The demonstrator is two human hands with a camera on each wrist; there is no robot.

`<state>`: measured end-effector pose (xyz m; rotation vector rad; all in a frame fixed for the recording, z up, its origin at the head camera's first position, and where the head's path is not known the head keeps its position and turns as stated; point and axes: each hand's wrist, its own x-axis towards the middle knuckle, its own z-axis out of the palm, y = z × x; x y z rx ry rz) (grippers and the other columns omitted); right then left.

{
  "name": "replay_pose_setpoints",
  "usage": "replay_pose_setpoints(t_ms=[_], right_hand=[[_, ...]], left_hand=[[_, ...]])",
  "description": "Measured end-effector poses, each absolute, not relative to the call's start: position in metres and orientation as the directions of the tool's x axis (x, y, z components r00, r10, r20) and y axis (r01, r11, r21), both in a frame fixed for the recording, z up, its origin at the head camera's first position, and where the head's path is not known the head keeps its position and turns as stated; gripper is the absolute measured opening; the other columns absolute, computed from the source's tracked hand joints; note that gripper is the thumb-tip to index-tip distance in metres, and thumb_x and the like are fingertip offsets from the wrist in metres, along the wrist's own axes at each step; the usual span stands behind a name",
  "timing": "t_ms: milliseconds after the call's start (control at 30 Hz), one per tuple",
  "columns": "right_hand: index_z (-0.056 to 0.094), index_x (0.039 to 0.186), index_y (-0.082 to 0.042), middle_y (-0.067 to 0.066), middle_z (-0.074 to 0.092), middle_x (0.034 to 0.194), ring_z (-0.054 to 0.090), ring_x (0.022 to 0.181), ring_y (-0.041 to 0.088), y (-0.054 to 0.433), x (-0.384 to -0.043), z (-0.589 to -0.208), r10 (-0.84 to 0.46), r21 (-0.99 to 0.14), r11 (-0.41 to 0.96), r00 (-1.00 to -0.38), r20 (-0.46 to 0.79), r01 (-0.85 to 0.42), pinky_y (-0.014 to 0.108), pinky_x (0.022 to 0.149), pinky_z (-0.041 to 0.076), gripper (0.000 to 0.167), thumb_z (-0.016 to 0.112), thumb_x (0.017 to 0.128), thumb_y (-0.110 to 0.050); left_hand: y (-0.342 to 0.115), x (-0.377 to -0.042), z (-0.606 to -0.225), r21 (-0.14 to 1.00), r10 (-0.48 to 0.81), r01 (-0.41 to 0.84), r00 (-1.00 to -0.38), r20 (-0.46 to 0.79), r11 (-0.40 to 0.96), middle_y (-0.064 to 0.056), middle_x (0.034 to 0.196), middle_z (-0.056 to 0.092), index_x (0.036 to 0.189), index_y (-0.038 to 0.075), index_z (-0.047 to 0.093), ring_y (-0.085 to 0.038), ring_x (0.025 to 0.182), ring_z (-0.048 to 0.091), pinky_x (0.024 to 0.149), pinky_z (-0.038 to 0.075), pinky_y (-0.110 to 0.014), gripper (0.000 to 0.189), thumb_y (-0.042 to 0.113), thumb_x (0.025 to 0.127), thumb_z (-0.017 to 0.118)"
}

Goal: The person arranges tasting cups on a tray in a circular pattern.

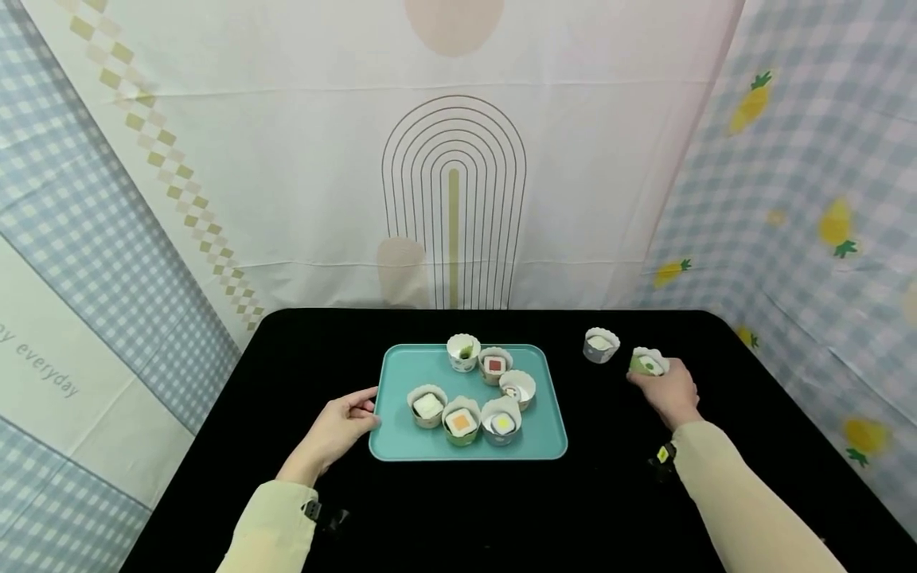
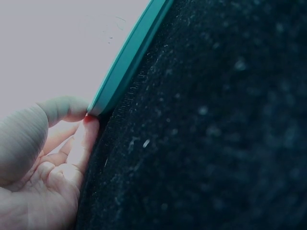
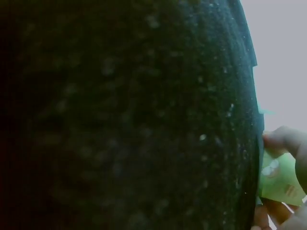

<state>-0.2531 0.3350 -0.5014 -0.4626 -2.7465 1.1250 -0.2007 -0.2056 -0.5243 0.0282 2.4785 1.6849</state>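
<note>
My left hand (image 1: 335, 430) is at the left edge of a teal tray (image 1: 397, 370). In the left wrist view, its thumb and forefinger pinch the tray's rim (image 2: 125, 60). Off to the right of the tray, my right hand (image 1: 669, 391) grips a green paper baking cup (image 1: 637, 363) with a white piece showing a green patch inside. The right wrist view shows this cup's printed green side (image 3: 283, 179) between thumb and fingers. Close by on the left stands a grey-blue paper cup (image 1: 600, 350) holding a white piece.
Several paper cups stand on the tray, among them one with a red-topped square (image 1: 494, 365), one with an orange-topped square (image 1: 461, 422) and one with a yellow-topped piece (image 1: 502, 423). The tray lies on a black-covered table (image 1: 501, 509). Patterned cloths (image 1: 308, 159) hang behind and at the sides.
</note>
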Motion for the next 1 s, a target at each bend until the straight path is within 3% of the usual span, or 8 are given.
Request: replay_pose_setpoints(t_ms=[467, 767, 1000], right_hand=[[0.033, 0.138, 0.005, 0.027, 0.041, 0.132, 0.046, 0.117, 0.042, 0.304, -0.245, -0.468, 0.241, -0.802, 0.597, -0.957, 0.161, 0.015, 0.054, 0.089, 0.042, 0.070, 0.067, 0.090, -0.033], [0.033, 0.139, 0.000, 0.022, 0.039, 0.134, 0.048, 0.118, 0.035, 0.271, -0.245, -0.450, 0.181, -0.875, 0.483, -0.974, 0.136, -0.032, 0.043, 0.087, 0.048, 0.072, 0.066, 0.090, -0.041], [0.038, 0.140, -0.004, 0.018, 0.045, 0.132, 0.051, 0.116, 0.033, 0.237, -0.249, -0.438, 0.117, -0.877, 0.477, -0.985, 0.127, -0.057, 0.046, 0.089, 0.047, 0.073, 0.069, 0.088, -0.043]], left_hand=[[-0.206, -0.199, -0.521, 0.927, 0.099, -0.077, -0.988, -0.121, 0.368, -0.009, 0.103, 0.057, 0.141, 0.009, 0.050, -0.020, 0.088, 0.060, 0.082, 0.049, -0.034, 0.054, 0.007, 0.090, 0.066], [-0.203, -0.199, -0.520, 0.932, 0.098, -0.083, -0.987, -0.124, 0.353, -0.009, 0.102, 0.057, 0.141, 0.008, 0.050, -0.020, 0.088, 0.060, 0.082, 0.049, -0.035, 0.054, 0.005, 0.089, 0.065], [-0.205, -0.201, -0.520, 0.928, 0.100, -0.081, -0.987, -0.125, 0.362, -0.009, 0.102, 0.057, 0.141, 0.008, 0.050, -0.020, 0.088, 0.060, 0.082, 0.049, -0.035, 0.054, 0.006, 0.090, 0.065]])
